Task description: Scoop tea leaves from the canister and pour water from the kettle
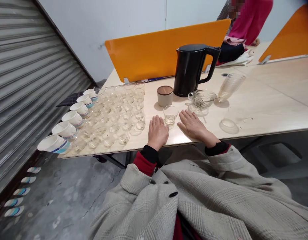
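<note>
At the bench front edge | left hand and right hand flat, open, empty, flanking a small glass cup | risk: a careless sweep probably knocks it into the packed glass cups just left.

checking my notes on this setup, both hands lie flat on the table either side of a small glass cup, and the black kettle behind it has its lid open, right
Not quite. In the head view the black kettle has its lid shut, not open. The rest holds: the left hand and the right hand lie flat on the table, one on each side of the small glass cup.
</note>
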Action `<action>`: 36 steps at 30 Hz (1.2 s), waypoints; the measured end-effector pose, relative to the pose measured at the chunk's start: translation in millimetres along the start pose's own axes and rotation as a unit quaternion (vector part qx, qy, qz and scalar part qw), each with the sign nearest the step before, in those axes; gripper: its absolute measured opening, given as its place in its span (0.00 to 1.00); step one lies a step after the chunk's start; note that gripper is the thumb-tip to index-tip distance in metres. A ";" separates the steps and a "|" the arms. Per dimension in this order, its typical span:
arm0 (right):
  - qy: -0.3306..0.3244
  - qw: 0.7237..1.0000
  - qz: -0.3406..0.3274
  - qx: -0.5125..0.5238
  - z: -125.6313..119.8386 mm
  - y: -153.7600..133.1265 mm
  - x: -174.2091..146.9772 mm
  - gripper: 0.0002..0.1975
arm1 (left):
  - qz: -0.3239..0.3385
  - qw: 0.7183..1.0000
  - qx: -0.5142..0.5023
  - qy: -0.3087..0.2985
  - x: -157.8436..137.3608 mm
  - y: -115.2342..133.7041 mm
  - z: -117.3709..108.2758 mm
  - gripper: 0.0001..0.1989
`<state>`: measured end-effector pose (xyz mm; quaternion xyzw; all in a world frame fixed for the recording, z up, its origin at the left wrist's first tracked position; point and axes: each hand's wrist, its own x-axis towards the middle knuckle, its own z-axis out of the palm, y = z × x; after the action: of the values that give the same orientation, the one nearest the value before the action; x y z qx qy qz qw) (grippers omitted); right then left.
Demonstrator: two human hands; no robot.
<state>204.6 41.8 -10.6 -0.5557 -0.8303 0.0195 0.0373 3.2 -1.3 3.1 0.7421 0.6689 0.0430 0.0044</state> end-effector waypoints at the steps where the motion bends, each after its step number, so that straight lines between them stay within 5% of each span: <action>1: -0.002 1.000 0.001 0.001 -0.6 -0.5 -0.1 0.37 | 0.000 1.000 -0.001 0.000 0.0 0.0 -0.1 0.34; 8: 0.057 0.994 -0.015 0.090 8.0 10.6 0.1 0.40 | 0.003 1.000 -0.014 0.006 0.4 -0.7 0.8 0.34; 15: 0.167 0.936 -0.040 0.309 1.8 3.3 10.0 0.54 | 0.012 0.999 -0.034 0.021 -13.7 -1.8 -1.2 0.33; 22: 0.172 0.958 -0.074 0.219 -25.5 -21.7 25.4 0.48 | 0.029 0.998 -0.057 0.029 -28.7 -6.0 -3.7 0.33; 27: 0.173 0.950 -0.050 0.256 -30.8 -25.0 27.5 0.42 | 0.034 0.996 -0.066 0.040 -28.1 -6.5 -1.4 0.33; 32: 0.227 0.931 -0.042 0.283 -66.2 -25.6 37.2 0.44 | 0.036 0.996 -0.076 0.038 -26.9 -6.1 0.8 0.35; 36: 0.250 0.936 -0.047 0.244 -112.6 -24.4 81.1 0.39 | 0.045 0.994 -0.087 0.050 -26.8 -7.3 2.8 0.35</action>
<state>160.8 106.4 106.7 -0.4766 -0.7892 0.0801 0.3790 -6.6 -27.0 -1.7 0.7654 0.6277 0.1378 0.0336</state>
